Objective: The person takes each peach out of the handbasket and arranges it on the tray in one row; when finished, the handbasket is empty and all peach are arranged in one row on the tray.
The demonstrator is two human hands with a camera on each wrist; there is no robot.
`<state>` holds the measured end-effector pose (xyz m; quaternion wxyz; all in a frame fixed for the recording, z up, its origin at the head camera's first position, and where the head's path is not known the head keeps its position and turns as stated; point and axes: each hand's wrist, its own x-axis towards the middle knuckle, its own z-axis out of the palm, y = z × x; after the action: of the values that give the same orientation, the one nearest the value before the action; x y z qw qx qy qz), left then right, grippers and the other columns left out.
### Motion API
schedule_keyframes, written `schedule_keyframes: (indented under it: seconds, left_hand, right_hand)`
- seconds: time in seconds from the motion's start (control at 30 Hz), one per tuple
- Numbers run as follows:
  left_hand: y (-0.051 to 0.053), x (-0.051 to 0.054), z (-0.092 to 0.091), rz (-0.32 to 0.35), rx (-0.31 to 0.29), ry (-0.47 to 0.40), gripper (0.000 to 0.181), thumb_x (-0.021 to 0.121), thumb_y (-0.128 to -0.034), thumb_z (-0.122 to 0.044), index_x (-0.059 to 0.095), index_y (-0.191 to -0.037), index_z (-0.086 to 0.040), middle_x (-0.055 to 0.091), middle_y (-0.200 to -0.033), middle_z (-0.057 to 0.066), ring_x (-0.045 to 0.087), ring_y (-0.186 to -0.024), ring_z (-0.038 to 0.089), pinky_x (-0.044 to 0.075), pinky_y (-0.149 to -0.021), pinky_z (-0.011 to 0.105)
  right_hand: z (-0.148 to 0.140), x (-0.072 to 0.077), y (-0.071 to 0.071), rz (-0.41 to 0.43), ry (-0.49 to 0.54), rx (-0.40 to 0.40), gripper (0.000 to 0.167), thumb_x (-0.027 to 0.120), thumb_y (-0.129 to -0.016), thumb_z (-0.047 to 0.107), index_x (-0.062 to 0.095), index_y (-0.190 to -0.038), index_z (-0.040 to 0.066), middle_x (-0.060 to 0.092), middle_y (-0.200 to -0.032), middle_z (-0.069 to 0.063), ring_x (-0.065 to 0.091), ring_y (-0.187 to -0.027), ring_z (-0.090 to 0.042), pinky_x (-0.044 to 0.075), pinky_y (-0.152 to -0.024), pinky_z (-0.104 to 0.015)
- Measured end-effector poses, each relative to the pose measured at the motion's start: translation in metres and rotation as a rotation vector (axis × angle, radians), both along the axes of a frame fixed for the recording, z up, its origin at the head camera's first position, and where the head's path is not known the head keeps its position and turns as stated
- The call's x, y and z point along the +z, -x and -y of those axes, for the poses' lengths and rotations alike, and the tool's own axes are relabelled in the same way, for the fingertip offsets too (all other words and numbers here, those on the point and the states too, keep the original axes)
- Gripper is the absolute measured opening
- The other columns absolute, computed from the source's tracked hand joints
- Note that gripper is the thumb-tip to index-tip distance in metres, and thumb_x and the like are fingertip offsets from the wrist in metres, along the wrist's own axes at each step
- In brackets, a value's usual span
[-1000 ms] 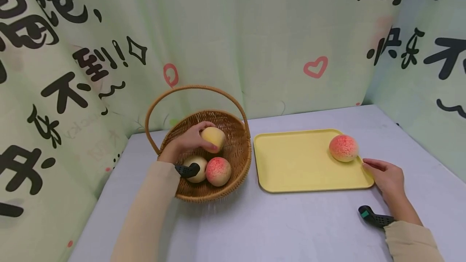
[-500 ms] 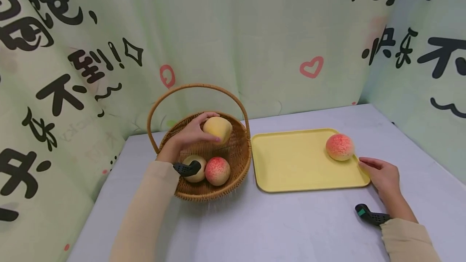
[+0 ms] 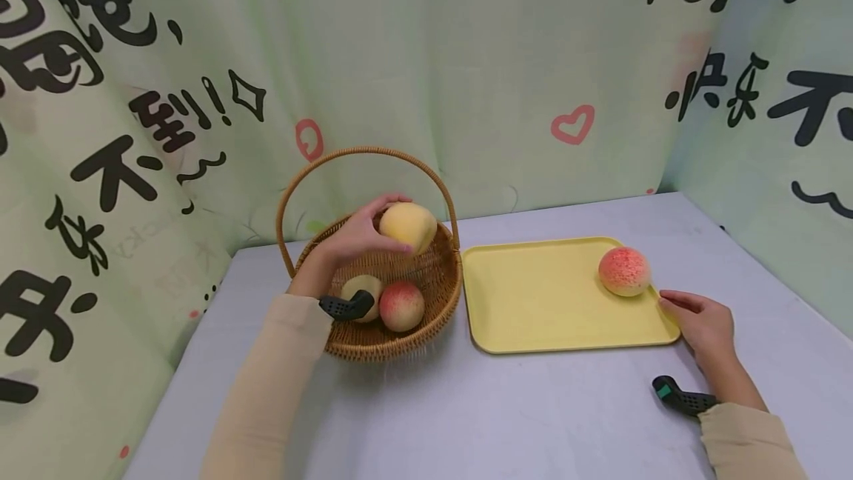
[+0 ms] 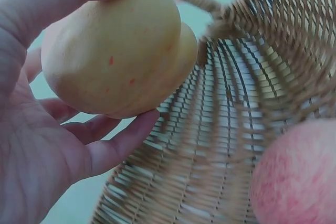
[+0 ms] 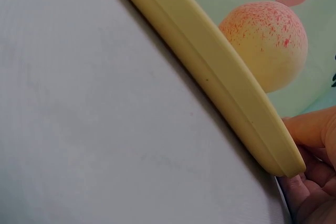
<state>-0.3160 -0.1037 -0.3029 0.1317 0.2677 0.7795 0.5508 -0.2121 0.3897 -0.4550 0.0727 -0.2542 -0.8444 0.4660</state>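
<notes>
My left hand holds a pale yellow peach, thumb on one side and fingers curled round the other. The peach is raised over the wicker basket, and in the left wrist view a few red flecks show on the peach. Lower in the basket lie a red-blushed peach and a cream one, the latter partly behind the wrist strap. On the right, my right hand pinches the right edge of a yellow tray. One pink-speckled peach rests near that edge.
The basket's tall arched handle stands over the raised peach. A printed curtain hangs behind and on both sides of the table. The tray lies just right of the basket.
My left hand has lifted the yellow peach up and slightly right, out of the basket's bowl. The basket has shifted slightly away. My right hand stays at the tray's edge.
</notes>
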Motion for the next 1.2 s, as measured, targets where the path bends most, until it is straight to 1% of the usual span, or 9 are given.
schedule_keyframes:
  seconds: [0.1, 0.33, 0.53, 0.63, 0.77, 0.87, 0.97, 1.1, 1.2]
  left_hand:
    - [-0.002, 0.003, -0.005, -0.026, -0.025, -0.02, 0.07, 0.078, -0.0707, -0.007, 0.043, -0.131, -0.016, 0.046, -0.122, 0.012, 0.051, -0.101, 0.029, 0.048, -0.079, 0.04]
    - [-0.011, 0.007, -0.016, -0.064, -0.086, -0.021, 0.072, 0.078, -0.0703, -0.005, 0.043, -0.132, -0.013, 0.047, -0.121, 0.012, 0.051, -0.102, 0.029, 0.048, -0.079, 0.04]
    - [-0.028, 0.017, -0.03, -0.101, -0.161, -0.049, 0.073, 0.08, -0.0675, -0.007, 0.044, -0.131, -0.016, 0.047, -0.122, 0.008, 0.052, -0.101, 0.028, 0.048, -0.08, 0.04]
    - [-0.037, 0.02, -0.042, -0.134, -0.194, -0.046, 0.073, 0.081, -0.0659, -0.007, 0.046, -0.129, -0.018, 0.048, -0.121, 0.007, 0.054, -0.099, 0.026, 0.05, -0.077, 0.039]
    - [-0.049, 0.021, -0.061, -0.234, -0.187, 0.026, 0.072, 0.084, -0.0636, -0.011, 0.049, -0.126, -0.021, 0.047, -0.12, 0.003, 0.053, -0.099, 0.021, 0.05, -0.076, 0.035]
    - [-0.056, 0.02, -0.074, -0.299, -0.184, 0.066, 0.072, 0.085, -0.0623, -0.013, 0.05, -0.125, -0.019, 0.047, -0.12, 0.001, 0.05, -0.101, 0.016, 0.049, -0.077, 0.031]
    - [-0.06, 0.018, -0.085, -0.336, -0.187, 0.072, 0.072, 0.085, -0.0611, -0.011, 0.051, -0.124, -0.017, 0.047, -0.12, 0.0, 0.049, -0.102, 0.015, 0.048, -0.077, 0.03]
    - [-0.064, 0.013, -0.1, -0.406, -0.153, 0.135, 0.072, 0.085, -0.0603, -0.014, 0.051, -0.123, -0.018, 0.046, -0.121, 0.0, 0.043, -0.106, 0.014, 0.046, -0.078, 0.028]
    - [-0.068, 0.008, -0.112, -0.417, -0.136, 0.177, 0.071, 0.085, -0.061, -0.016, 0.051, -0.123, -0.019, 0.045, -0.12, 0.001, 0.044, -0.104, 0.014, 0.045, -0.077, 0.028]
  right_hand:
    - [-0.001, 0.001, 0.0, -0.002, -0.002, 0.0, 0.054, 0.052, -0.092, 0.036, 0.049, -0.129, -0.003, 0.046, -0.13, -0.023, 0.044, -0.107, -0.03, 0.042, -0.061, -0.011]
    - [-0.002, 0.003, 0.0, -0.002, -0.006, -0.002, 0.055, 0.052, -0.092, 0.037, 0.049, -0.13, -0.003, 0.046, -0.13, -0.023, 0.045, -0.105, -0.028, 0.042, -0.061, -0.011]
    - [-0.001, 0.003, -0.001, 0.009, 0.001, -0.003, 0.055, 0.052, -0.092, 0.036, 0.048, -0.13, -0.003, 0.046, -0.13, -0.023, 0.045, -0.106, -0.029, 0.042, -0.059, -0.011]
    - [-0.001, 0.002, -0.001, 0.009, -0.002, -0.005, 0.055, 0.052, -0.092, 0.037, 0.048, -0.13, -0.002, 0.045, -0.13, -0.023, 0.043, -0.109, -0.03, 0.044, -0.065, -0.015]
    - [-0.001, 0.001, -0.001, 0.004, 0.001, -0.001, 0.057, 0.052, -0.091, 0.039, 0.048, -0.13, -0.002, 0.045, -0.131, -0.022, 0.042, -0.11, -0.031, 0.046, -0.069, -0.019]
    - [0.001, 0.0, -0.001, -0.002, 0.01, 0.006, 0.056, 0.053, -0.091, 0.038, 0.049, -0.13, -0.003, 0.046, -0.13, -0.023, 0.044, -0.107, -0.029, 0.044, -0.064, -0.013]
    - [0.002, 0.0, -0.002, -0.001, 0.014, 0.01, 0.055, 0.053, -0.091, 0.037, 0.049, -0.129, -0.003, 0.046, -0.129, -0.023, 0.044, -0.105, -0.027, 0.042, -0.061, -0.01]
    - [0.001, 0.001, -0.002, 0.002, 0.009, 0.007, 0.055, 0.052, -0.092, 0.038, 0.049, -0.13, -0.003, 0.045, -0.13, -0.023, 0.043, -0.106, -0.028, 0.042, -0.06, -0.01]
    - [0.0, 0.002, -0.002, -0.001, 0.01, 0.005, 0.056, 0.052, -0.091, 0.038, 0.049, -0.13, -0.003, 0.045, -0.13, -0.023, 0.043, -0.107, -0.028, 0.042, -0.061, -0.01]
